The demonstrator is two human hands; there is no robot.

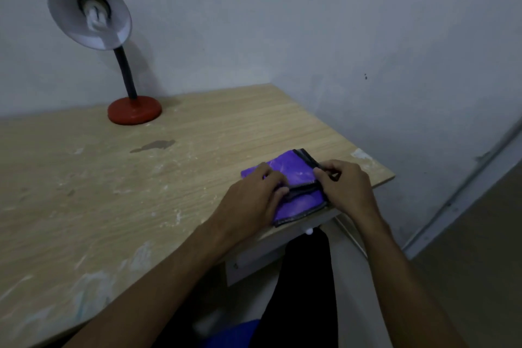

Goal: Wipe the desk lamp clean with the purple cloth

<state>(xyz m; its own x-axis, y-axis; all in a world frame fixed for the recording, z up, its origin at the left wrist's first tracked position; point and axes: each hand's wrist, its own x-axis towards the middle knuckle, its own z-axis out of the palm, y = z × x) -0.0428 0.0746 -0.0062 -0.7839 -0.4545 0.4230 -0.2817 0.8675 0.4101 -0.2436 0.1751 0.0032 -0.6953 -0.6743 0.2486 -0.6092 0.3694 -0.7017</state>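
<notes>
The desk lamp [118, 65] stands at the back of the wooden desk [113, 183], near the wall. It has a round red base, a black bendy neck and a white shade tilted toward me, with the bulb showing inside. The purple cloth [293, 175], folded and edged in dark trim, lies at the desk's near right corner. My left hand [251, 198] pinches its left fold and my right hand [347, 183] pinches its right edge. Both hands are far from the lamp.
A grey wall runs behind and to the right of the desk. The desk top is scuffed, with a dark stain [154, 145] in the middle. Its right edge [375, 181] sits just past the cloth, and my dark-clothed legs [305, 291] are below.
</notes>
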